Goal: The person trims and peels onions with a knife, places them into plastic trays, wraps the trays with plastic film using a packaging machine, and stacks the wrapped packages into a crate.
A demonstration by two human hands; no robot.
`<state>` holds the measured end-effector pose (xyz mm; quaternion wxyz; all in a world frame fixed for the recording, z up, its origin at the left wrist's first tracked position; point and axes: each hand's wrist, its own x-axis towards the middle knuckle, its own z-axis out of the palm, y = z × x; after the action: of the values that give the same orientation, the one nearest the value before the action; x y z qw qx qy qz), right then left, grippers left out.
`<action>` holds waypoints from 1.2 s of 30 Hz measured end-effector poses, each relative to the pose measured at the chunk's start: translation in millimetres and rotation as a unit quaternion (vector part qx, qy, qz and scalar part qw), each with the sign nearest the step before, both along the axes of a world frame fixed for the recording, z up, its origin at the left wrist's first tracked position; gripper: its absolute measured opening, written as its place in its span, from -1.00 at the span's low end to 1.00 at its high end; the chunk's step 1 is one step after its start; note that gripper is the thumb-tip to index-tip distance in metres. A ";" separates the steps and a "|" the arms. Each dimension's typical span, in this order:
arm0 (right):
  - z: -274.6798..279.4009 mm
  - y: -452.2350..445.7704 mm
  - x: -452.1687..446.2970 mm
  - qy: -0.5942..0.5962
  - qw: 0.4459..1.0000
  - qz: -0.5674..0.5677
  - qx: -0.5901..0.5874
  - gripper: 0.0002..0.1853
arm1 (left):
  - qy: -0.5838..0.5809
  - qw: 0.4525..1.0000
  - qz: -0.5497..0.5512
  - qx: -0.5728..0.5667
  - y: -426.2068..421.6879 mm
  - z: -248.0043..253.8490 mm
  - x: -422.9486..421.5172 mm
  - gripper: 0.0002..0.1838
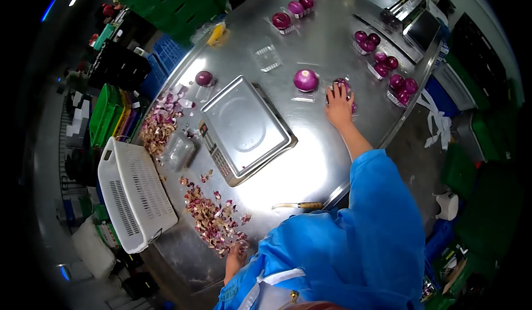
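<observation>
My left hand (236, 258) is at the near edge of the papery red-purple onion peelings (213, 216), fingertips hidden among them, so I cannot tell whether it grips any. Right of the peelings sits the flat silver metal scale (247, 126), and beyond it a round purple onion (306, 80) in a clear plastic tray. Just right of that, my right hand (339, 102) is spread over round purple onions (342, 84), fingers partly open and curved over their tops.
</observation>
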<state>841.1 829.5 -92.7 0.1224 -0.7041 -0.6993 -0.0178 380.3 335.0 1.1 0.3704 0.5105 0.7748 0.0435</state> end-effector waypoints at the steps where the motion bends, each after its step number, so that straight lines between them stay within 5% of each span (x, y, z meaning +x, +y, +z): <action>1: 6.7 -2.1 -1.7 -0.006 1.000 -0.002 0.003 -0.16 | -0.017 1.000 0.010 -0.006 7.8 6.5 10.1 -0.56; 11: 5.8 -47.0 24.1 -0.050 0.995 0.072 -0.040 -0.17 | -0.023 0.998 -0.015 -0.049 29.8 -11.7 40.7 -0.54; 14: 18.2 -48.8 32.2 0.058 0.996 0.070 0.004 -0.18 | -0.033 0.997 -0.025 -0.062 50.8 -1.0 53.8 -0.55; 17: 6.5 -19.1 62.5 0.246 0.967 -0.059 0.033 -0.23 | -0.036 0.997 -0.054 -0.052 61.3 -6.5 51.2 -0.56; 18: -4.3 -6.7 72.8 0.206 0.970 -0.106 0.068 -0.30 | -0.034 0.996 -0.069 -0.045 63.7 -7.2 49.9 -0.56; 21: -49.1 33.3 114.8 0.417 0.888 -0.119 -0.152 -0.30 | -0.040 0.995 -0.091 -0.033 74.7 -2.9 45.7 -0.58; 24: -42.0 25.3 107.8 0.338 0.926 -0.058 -0.160 -0.29 | -0.010 0.995 -0.087 -0.048 74.9 -6.5 40.5 -0.59; 27: -26.5 11.0 105.2 0.380 0.908 -0.037 -0.173 -0.28 | -0.019 0.996 -0.059 -0.061 68.0 -15.3 32.4 -0.59; 30: -46.5 -6.3 104.1 0.506 0.853 -0.032 -0.125 -0.33 | -0.001 0.994 -0.101 -0.038 68.3 -15.5 36.3 -0.59; 32: -39.3 -24.7 100.5 0.635 0.745 -0.056 -0.195 -0.30 | -0.011 0.993 -0.095 -0.073 61.5 -27.7 34.2 -0.58; 36: -35.3 -62.7 98.2 0.668 0.715 -0.093 -0.185 -0.30 | -0.021 0.990 -0.088 -0.107 60.9 -33.9 33.7 -0.55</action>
<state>939.3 766.8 -128.0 0.4226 -0.6024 -0.3560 0.5760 414.0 395.9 -32.8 0.4416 0.5328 0.7192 -0.0619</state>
